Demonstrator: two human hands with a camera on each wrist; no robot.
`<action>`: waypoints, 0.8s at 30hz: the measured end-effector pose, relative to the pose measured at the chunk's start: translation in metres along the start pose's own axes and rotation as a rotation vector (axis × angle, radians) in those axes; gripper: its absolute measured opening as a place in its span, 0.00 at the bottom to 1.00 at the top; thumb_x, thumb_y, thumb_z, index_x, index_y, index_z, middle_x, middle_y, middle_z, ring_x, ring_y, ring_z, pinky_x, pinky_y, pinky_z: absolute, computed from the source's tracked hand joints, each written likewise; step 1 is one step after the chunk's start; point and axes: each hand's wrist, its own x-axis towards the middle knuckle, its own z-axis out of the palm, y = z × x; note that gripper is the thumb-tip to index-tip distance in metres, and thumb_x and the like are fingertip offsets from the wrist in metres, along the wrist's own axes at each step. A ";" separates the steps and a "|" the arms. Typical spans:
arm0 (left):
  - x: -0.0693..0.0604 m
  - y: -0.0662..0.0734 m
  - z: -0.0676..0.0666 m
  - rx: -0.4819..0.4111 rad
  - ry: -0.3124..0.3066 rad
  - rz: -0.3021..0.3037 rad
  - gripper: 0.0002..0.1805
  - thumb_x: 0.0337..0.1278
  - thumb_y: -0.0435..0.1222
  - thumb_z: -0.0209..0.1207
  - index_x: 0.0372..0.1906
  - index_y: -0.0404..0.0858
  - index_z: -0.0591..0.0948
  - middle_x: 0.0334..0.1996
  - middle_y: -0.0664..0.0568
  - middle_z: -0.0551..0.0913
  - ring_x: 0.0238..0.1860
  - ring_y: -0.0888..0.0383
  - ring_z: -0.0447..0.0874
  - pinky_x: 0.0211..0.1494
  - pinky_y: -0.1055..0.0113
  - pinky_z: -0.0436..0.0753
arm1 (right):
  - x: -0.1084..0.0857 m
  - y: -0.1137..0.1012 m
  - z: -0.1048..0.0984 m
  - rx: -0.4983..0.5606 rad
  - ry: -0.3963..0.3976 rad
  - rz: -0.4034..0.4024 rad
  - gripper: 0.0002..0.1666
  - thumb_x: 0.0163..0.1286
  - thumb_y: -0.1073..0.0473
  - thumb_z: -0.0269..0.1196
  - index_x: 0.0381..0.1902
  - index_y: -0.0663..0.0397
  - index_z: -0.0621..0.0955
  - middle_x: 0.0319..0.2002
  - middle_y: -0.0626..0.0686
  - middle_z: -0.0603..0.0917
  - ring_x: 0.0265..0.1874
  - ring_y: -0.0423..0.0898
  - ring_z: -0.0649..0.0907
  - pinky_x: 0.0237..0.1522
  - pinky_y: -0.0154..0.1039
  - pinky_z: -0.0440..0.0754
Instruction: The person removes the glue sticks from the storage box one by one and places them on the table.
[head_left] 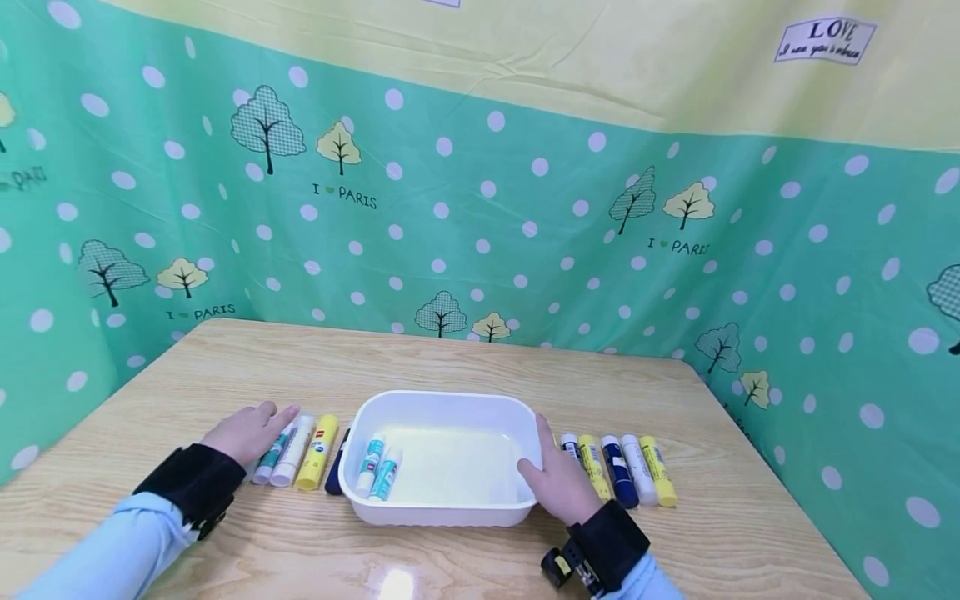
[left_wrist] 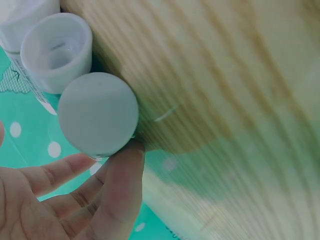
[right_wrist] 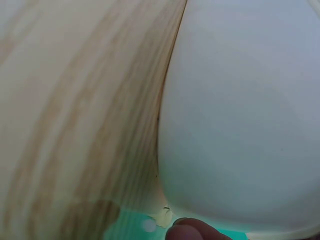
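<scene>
My left hand (head_left: pixel 246 433) is over the leftmost of a row of glue sticks, a teal one (head_left: pixel 270 458). Seen from the left wrist, the thumb (left_wrist: pixel 125 175) touches the edge of its round pale end (left_wrist: pixel 98 114), while the other fingers reach beyond it, mostly straight. Beside it lie a white glue stick (head_left: pixel 293 452), a yellow one (head_left: pixel 318 452) and a dark blue one (head_left: pixel 337 468). My right hand (head_left: pixel 564 483) grips the right side of a white plastic box (head_left: pixel 438 516), thumb over the rim. Two teal glue sticks (head_left: pixel 371 464) lean inside the box at its left end.
Right of the box lies another row of several glue sticks, among them a dark blue one (head_left: pixel 619 472), a white one (head_left: pixel 639 471) and a yellow one (head_left: pixel 658 472). A polka-dot curtain (head_left: pixel 450 233) hangs behind the wooden table (head_left: pixel 465 362).
</scene>
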 end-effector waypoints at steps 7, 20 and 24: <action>-0.002 0.003 -0.001 0.052 -0.003 -0.026 0.44 0.57 0.58 0.25 0.52 0.17 0.62 0.47 0.22 0.65 0.49 0.30 0.64 0.47 0.45 0.67 | -0.001 -0.002 -0.001 0.001 0.001 0.004 0.41 0.60 0.54 0.49 0.66 0.55 0.42 0.46 0.66 0.75 0.26 0.43 0.77 0.26 0.34 0.72; 0.001 0.009 0.003 0.022 0.080 -0.022 0.52 0.47 0.67 0.31 0.64 0.28 0.44 0.62 0.28 0.37 0.62 0.32 0.30 0.49 0.30 0.33 | -0.001 -0.002 0.000 -0.011 0.009 0.000 0.41 0.60 0.54 0.49 0.66 0.55 0.43 0.45 0.66 0.76 0.27 0.43 0.77 0.28 0.35 0.73; -0.001 0.019 0.002 0.003 0.105 0.027 0.50 0.49 0.65 0.31 0.64 0.30 0.39 0.63 0.31 0.30 0.61 0.35 0.20 0.47 0.30 0.29 | 0.000 -0.001 0.000 -0.008 0.011 0.003 0.41 0.60 0.54 0.49 0.66 0.54 0.43 0.44 0.66 0.76 0.27 0.43 0.77 0.27 0.34 0.72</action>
